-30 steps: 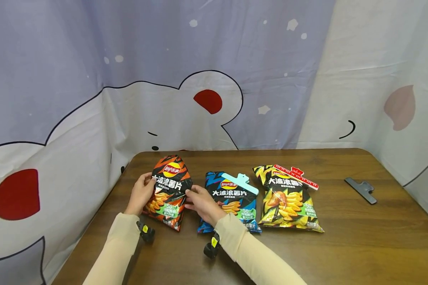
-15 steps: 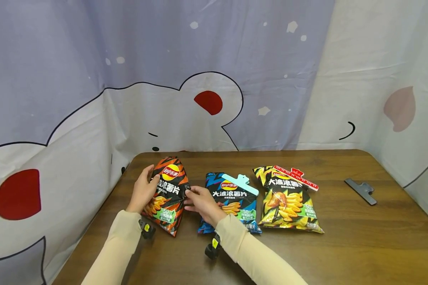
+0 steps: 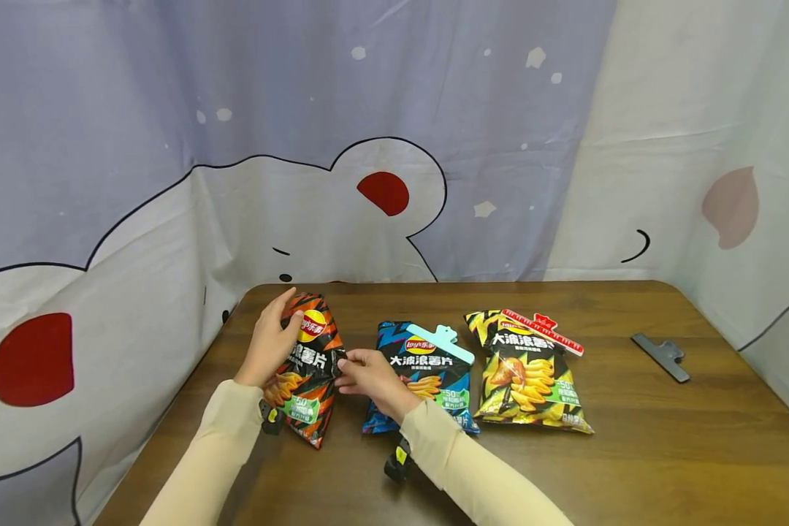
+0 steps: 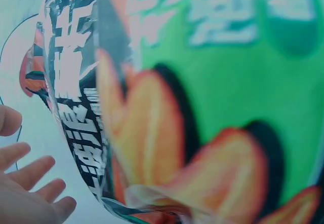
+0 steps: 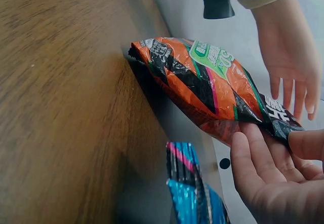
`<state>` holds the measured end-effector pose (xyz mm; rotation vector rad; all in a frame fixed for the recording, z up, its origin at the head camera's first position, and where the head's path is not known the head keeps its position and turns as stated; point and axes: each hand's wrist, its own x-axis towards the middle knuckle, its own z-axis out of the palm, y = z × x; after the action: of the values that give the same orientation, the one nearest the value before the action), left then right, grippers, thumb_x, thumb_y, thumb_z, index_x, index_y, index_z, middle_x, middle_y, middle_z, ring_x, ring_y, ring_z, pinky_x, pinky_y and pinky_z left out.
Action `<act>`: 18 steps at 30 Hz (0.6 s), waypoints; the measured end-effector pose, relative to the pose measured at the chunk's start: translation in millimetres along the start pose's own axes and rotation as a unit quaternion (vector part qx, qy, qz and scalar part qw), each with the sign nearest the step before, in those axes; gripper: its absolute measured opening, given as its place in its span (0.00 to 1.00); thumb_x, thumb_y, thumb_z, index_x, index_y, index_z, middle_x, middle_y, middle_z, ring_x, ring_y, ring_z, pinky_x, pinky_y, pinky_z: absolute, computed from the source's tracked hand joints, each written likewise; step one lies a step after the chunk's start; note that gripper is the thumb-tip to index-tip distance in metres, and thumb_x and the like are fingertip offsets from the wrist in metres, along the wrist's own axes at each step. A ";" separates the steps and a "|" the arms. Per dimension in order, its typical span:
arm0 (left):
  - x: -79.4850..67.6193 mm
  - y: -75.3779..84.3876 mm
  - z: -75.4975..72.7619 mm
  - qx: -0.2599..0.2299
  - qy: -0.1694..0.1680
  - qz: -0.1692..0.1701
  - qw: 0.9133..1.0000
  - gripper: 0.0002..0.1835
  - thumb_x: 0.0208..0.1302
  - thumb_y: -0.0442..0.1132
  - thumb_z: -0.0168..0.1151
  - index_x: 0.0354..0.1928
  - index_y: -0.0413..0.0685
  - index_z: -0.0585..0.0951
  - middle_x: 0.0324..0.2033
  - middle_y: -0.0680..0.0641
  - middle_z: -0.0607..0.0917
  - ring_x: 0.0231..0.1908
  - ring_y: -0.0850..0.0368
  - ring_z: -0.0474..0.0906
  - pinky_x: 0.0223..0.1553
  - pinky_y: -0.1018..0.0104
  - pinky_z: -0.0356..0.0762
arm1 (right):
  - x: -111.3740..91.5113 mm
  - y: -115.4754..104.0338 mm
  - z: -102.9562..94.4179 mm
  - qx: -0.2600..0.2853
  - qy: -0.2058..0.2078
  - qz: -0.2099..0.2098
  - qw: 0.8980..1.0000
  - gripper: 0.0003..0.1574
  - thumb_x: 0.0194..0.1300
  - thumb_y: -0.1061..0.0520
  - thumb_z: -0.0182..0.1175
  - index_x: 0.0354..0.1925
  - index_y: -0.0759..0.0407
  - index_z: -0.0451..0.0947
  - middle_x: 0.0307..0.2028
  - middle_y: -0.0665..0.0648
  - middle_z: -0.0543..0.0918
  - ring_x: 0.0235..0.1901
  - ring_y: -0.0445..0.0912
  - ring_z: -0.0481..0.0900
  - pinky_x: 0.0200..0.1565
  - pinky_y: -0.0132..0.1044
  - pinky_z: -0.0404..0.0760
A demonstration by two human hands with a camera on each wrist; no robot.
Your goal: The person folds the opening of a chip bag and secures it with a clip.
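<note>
An orange-and-black bag of chips stands tilted at the left, its lower corner toward the table front. My right hand pinches its right edge, thumb on top and fingers beneath, as the right wrist view shows of the chip bag. Over the upper left side of the bag, my left hand has its fingers stretched out. The left wrist view has these spread fingers beside the bag's printed front. Just right of it lies a blue chip bag with a mint-green clip across its top.
A yellow chip bag with a red ruler-patterned clip lies right of the blue one. Farther right, a loose grey clip rests on the wooden table. A printed curtain hangs behind the table.
The orange bag has turned and its right edge is gathered in toward the left. My left hand has moved up and its fingers have straightened off the bag. The right hand keeps its pinch.
</note>
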<state>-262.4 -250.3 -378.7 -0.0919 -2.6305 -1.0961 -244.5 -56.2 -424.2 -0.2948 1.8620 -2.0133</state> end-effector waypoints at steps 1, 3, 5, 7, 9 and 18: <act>0.3 1.8 -0.2 0.004 -0.003 0.005 1.000 0.29 0.74 0.43 0.47 0.74 0.48 0.58 0.71 0.36 0.59 0.71 0.37 0.53 0.67 0.38 0.54 | -0.4 0.5 -0.5 -0.001 -0.003 -0.001 1.000 0.14 0.71 0.62 0.53 0.48 0.73 0.76 0.39 0.65 0.84 0.35 0.50 0.86 0.43 0.44 0.84; 0.8 4.2 -0.5 0.007 -0.008 0.011 1.000 0.29 0.74 0.43 0.47 0.74 0.49 0.58 0.72 0.37 0.59 0.71 0.36 0.52 0.67 0.37 0.54 | -1.9 0.3 -1.7 -0.003 -0.010 -0.001 1.000 0.15 0.71 0.61 0.52 0.48 0.73 0.75 0.38 0.64 0.84 0.35 0.52 0.86 0.44 0.46 0.84; 1.3 5.8 -0.6 0.006 -0.013 0.016 1.000 0.29 0.74 0.44 0.47 0.74 0.50 0.58 0.71 0.37 0.59 0.71 0.37 0.53 0.66 0.37 0.55 | -3.3 0.4 -3.1 -0.005 -0.018 -0.003 1.000 0.15 0.71 0.61 0.52 0.48 0.74 0.75 0.39 0.64 0.84 0.36 0.53 0.86 0.44 0.47 0.84; 1.7 6.6 -0.6 0.005 -0.016 0.018 1.000 0.29 0.74 0.43 0.48 0.73 0.49 0.59 0.71 0.36 0.60 0.71 0.37 0.53 0.66 0.38 0.55 | -5.3 -0.1 -4.4 -0.009 -0.025 -0.005 1.000 0.15 0.71 0.61 0.52 0.48 0.74 0.75 0.39 0.63 0.83 0.37 0.54 0.86 0.45 0.47 0.83; 2.0 7.4 -0.9 0.006 -0.021 0.020 1.000 0.28 0.73 0.43 0.48 0.73 0.49 0.59 0.71 0.36 0.59 0.71 0.37 0.52 0.67 0.37 0.55 | -6.7 -0.4 -5.5 -0.013 -0.030 -0.006 0.999 0.14 0.72 0.62 0.52 0.47 0.74 0.74 0.38 0.63 0.83 0.37 0.53 0.86 0.45 0.47 0.83; 1.8 13.4 -3.5 0.038 -0.056 0.029 0.997 0.26 0.74 0.42 0.46 0.71 0.46 0.62 0.71 0.33 0.58 0.72 0.35 0.49 0.67 0.35 0.49 | -12.2 1.8 -9.2 -0.036 -0.054 -0.018 0.998 0.12 0.71 0.63 0.52 0.43 0.74 0.75 0.36 0.61 0.83 0.35 0.52 0.86 0.45 0.46 0.84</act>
<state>-261.0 -243.3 -366.7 -0.2183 -2.7465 -0.9988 -236.9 -42.9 -425.7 -0.4501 1.8777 -1.9157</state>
